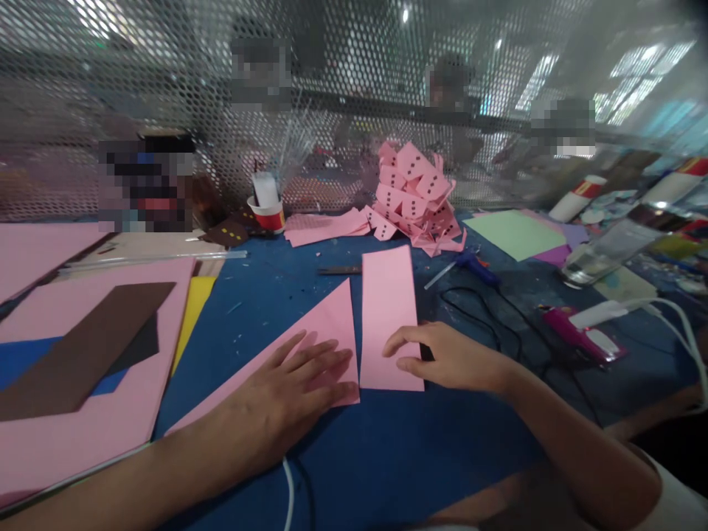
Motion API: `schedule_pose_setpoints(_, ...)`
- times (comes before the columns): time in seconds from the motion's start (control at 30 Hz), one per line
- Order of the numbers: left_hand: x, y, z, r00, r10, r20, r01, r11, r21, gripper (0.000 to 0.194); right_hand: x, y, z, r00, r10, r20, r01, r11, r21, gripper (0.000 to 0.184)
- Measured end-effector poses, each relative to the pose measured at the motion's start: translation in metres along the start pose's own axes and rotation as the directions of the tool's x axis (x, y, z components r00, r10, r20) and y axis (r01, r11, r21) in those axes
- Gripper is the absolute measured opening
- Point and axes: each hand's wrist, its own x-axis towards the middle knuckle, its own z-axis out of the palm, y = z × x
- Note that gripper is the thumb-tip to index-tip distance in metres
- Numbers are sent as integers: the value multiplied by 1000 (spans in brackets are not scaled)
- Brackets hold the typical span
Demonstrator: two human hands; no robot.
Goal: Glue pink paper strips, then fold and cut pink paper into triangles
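My left hand (310, 372) lies flat with fingers spread on a pink triangular piece of foam or paper (338, 324); I cannot tell which material. Beside it, a narrow gap away, lies an upright-pointing pink rectangular strip (388, 295). Over that strip's lower right edge my right hand (442, 355) rests with curved fingers, thumb and index finger apart. Nothing shows between them except a dark patch that looks like shadow. Part of the triangle is hidden under my left hand and forearm.
Cut pink pieces with black marks (412, 192) are heaped at the back. A blue glue gun (476, 268) with a black cord lies right, near a magenta device (586, 335) and a clear cup (613, 247). Pink sheets (127, 413) and a brown strip (88, 346) lie left. Perforated mesh stands behind.
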Motion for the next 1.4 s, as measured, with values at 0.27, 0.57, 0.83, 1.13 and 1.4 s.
schedule_pose_setpoints(0.27, 1, 2, -4, 1000, 3, -16, -2, 1000, 8, 33, -5, 10, -21, 959, -69, -276, -30, 939, -341, 35)
schedule_pose_setpoints(0.57, 0, 1, -3, 1000, 1, -17, -2, 999, -32, 28, 24, -36, -101, 970, -128, -205, -81, 626, -776, 34)
schedule_pose_setpoints(0.83, 3, 6, -9, 996, -11, -86, 8, 1000, -30, 24, 132, -62, -111, 954, -250, -167, -81, 322, -943, 32)
schedule_pose_setpoints(1.13, 1, 1, -5, 998, 9, -64, -10, 1000, -9, 26, 228, -6, -74, 976, -198, -87, -30, 271, -962, 34)
schedule_pose_setpoints(1.4, 2, 0, -9, 1000, 0, -5, 0, 1000, -22, 27, 235, 21, -74, 980, -191, -58, 7, 324, -946, 35)
